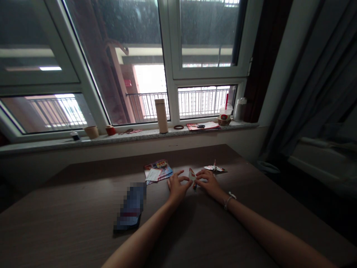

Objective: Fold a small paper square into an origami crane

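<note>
Between my hands, just above the brown table, is a small piece of folded patterned paper [192,174], pointed at its top. My left hand [177,185] pinches its left side between thumb and forefinger. On the other side, my right hand [209,182] has its fingertips closed on the paper's right edge. A folded paper crane [215,168] with spread wings lies on the table beyond my right hand. Left of my left hand are colourful printed sheets [164,168] with a white slip [153,174] on top.
A phone [129,208], its screen pixelated, lies left of my left forearm on the table [83,197]. Along the windowsill stand a tall beige flask [161,116], a paper cup [91,132], scissors [200,126] on printed sheets, and a drink cup with a red straw [225,111].
</note>
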A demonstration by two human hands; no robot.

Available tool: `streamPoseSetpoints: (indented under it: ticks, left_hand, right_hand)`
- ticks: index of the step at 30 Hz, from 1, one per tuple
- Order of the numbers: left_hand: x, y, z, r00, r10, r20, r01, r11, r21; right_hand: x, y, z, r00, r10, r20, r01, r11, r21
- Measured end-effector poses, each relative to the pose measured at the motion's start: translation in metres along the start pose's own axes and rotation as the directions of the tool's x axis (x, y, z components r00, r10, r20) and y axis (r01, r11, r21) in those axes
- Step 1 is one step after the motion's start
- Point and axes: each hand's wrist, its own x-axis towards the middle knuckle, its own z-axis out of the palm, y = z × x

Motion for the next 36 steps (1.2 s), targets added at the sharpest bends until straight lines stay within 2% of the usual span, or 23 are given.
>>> streamPoseSetpoints:
  ticks: [8, 15, 20, 25, 36]
  left_hand:
    - [-0.004, 0.004, -0.002, 1.000, 0.018, 0.011, -0.018, 1.000, -0.008]
    - [-0.006, 0.008, 0.004, 1.000, 0.016, 0.008, -0.016, 1.000, -0.005]
    - [-0.003, 0.002, 0.005, 0.999, 0.018, -0.047, -0.019, 1.000, -0.022]
    - [0.000, -0.003, 0.004, 0.998, 0.018, -0.052, -0.019, 1.000, -0.023]
    - [0.000, -0.003, 0.006, 0.999, -0.025, -0.030, 0.024, 0.999, -0.034]
  right_hand:
    - [-0.002, 0.002, 0.003, 0.999, -0.022, 0.025, 0.023, 0.999, -0.038]
    - [0.000, -0.003, 0.008, 0.998, -0.039, 0.051, 0.043, 0.996, -0.078]
    - [0.001, 0.001, 0.005, 0.999, -0.043, -0.013, 0.042, 0.997, -0.066]
    - [0.001, 0.010, 0.000, 0.997, 0.001, -0.072, -0.004, 0.999, -0.040]
    - [0.000, 0.003, 0.002, 1.000, -0.021, 0.004, 0.021, 0.996, -0.084]
